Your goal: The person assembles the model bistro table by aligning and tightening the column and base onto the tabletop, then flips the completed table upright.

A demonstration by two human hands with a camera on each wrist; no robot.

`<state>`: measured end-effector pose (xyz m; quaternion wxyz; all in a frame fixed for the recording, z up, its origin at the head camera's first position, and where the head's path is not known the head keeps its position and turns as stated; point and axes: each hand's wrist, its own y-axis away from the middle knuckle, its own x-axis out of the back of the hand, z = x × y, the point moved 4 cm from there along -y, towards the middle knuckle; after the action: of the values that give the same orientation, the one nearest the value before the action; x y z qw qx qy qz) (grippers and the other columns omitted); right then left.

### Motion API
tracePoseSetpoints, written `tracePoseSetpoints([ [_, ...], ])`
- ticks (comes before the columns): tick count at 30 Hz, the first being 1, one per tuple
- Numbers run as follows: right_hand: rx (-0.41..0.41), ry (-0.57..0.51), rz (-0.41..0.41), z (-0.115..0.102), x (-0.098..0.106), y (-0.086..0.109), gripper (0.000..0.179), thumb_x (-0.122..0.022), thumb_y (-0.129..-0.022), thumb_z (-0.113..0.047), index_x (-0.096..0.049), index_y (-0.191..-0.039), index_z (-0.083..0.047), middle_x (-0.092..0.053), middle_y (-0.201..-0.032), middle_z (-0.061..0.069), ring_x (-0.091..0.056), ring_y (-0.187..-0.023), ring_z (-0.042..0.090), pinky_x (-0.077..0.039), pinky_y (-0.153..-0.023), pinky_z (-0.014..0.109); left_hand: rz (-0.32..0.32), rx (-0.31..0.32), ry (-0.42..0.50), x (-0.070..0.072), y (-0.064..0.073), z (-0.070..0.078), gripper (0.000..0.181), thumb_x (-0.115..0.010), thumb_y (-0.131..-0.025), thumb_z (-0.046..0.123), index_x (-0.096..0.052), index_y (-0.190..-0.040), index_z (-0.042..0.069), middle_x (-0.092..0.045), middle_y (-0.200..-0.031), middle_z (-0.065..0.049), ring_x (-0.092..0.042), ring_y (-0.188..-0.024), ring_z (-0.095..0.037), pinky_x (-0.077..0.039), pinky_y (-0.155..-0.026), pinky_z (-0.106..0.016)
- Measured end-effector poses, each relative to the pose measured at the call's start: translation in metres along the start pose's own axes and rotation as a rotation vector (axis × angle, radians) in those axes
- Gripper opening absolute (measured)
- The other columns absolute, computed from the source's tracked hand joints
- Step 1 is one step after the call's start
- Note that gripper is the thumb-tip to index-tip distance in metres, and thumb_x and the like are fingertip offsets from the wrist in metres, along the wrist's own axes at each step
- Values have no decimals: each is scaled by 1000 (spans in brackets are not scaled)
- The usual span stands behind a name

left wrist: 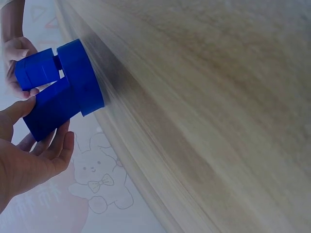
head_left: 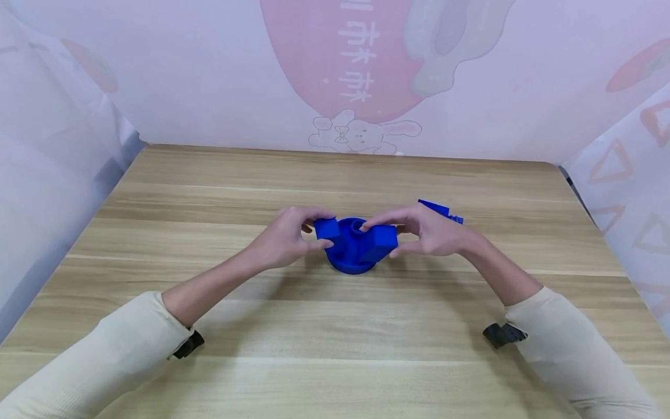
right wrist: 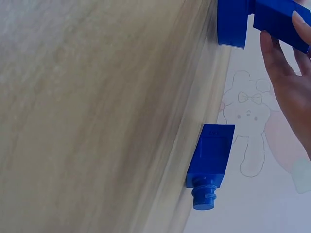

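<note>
Base (head_left: 352,269) lies between my grips, short of the far edge of the tabletop (head_left: 335,331); left hand (head_left: 285,238) pinches left block (head_left: 327,228), right hand (head_left: 437,233) pinches right block (head_left: 380,243), long axes slanting baseward.

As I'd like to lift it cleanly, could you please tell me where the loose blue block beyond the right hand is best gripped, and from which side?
Probably by its box-shaped body, from above, across opposite flat sides: the blue block lies on the table with its narrower ribbed neck pointing to the person's right.
</note>
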<state>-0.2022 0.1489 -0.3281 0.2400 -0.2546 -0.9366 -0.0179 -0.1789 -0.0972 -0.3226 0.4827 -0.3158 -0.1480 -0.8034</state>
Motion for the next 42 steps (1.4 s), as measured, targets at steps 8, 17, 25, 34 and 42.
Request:
tracePoseSetpoints([
  [8,-52,268,188,-4,-3,-4,48,-93,-74,-5,-75,-118,-2,-75,-118,9,-69,-106,22,-60,-86,39,5,10,4,-1,0,1,43,-82,-88,4,-69,-127,-7,-73,-120,-18,-68,-102,-32,-58,-92,-49],
  [17,1,671,329,-20,-21,-13,52,-98,-70,-37,-53,-80,-12,-56,-71,-3,-50,-62,14,-41,-55,26,3,2,-11,0,0,3,43,-82,-87,4,-69,-127,-7,-73,-120,-19,-68,-103,-33,-58,-91,-49],
  [25,-126,631,233,-20,-21,-12,63,-95,-69,-49,-69,-110,-8,-72,-98,0,-65,-88,17,-57,-73,36,1,-11,-26,1,0,3,43,-81,-89,6,-68,-128,-7,-72,-121,-18,-68,-104,-33,-58,-91,-50],
  [34,-33,314,21,-21,-13,-4,59,-84,-86,-5,-62,-141,-7,-63,-143,8,-61,-119,22,-58,-89,50,2,-7,-40,1,-1,4,43,-82,-88,5,-68,-127,-7,-72,-121,-19,-68,-105,-33,-58,-91,-49],
  [42,-76,364,128,-17,-8,-8,43,-86,-85,-10,-72,-125,-4,-74,-120,9,-68,-101,26,-59,-83,52,3,-2,-32,1,-1,5,43,-82,-88,6,-69,-127,-7,-73,-121,-18,-67,-105,-33,-57,-92,-50],
])
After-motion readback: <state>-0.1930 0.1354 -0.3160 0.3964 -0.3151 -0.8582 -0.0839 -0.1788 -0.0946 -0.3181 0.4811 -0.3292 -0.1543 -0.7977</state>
